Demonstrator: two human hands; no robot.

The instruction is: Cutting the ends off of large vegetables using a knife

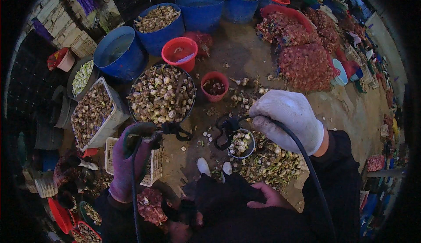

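Observation:
My left hand (pixel 131 155), in a purple glove, is closed on a black cord (pixel 136 186) beside a black looped strap (pixel 180 133). My right hand (pixel 285 118), in a white glove, grips another black cord (pixel 298 144), with a second black loop (pixel 223 133) to its left. Below the loops sit a small bucket of garlic (pixel 241 143) and a pile of trimmings (pixel 276 168). A round tub of garlic (pixel 160 91) stands beyond my left hand, a white crate (pixel 109 155) beside it. Another person's bare hand (pixel 267 197) shows near my lap.
Blue tubs (pixel 197 10), red buckets (pixel 180 52) and a grey bin of garlic (pixel 92 111) stand ahead and left. Red mesh sacks (pixel 305 65) are stacked at the right. A crouching co-worker (pixel 66 177) is at the lower left.

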